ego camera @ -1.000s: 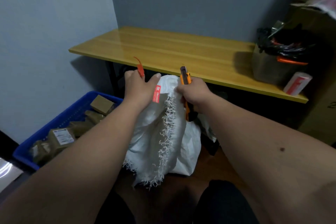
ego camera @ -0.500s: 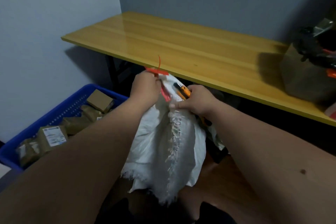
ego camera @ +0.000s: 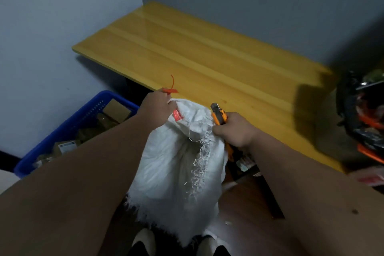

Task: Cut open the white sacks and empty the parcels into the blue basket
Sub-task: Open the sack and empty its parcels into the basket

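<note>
White sack (ego camera: 176, 164) hanging upright above the floor, frayed seam down its front. Neck bunched in left hand (ego camera: 156, 109), red tie (ego camera: 170, 89) above; right hand (ego camera: 236, 131) clutching orange utility knife (ego camera: 218, 115) and sack edge. Blue basket (ego camera: 68, 127) of parcels (ego camera: 116, 109) left; yellow table (ego camera: 207, 64) beyond.

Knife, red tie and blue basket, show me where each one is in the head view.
knife (ego camera: 219, 115), head view, on the orange body above the fist.
red tie (ego camera: 170, 90), head view, on the flat tab above the left hand.
blue basket (ego camera: 68, 124), head view, on its slotted inner wall.
</note>
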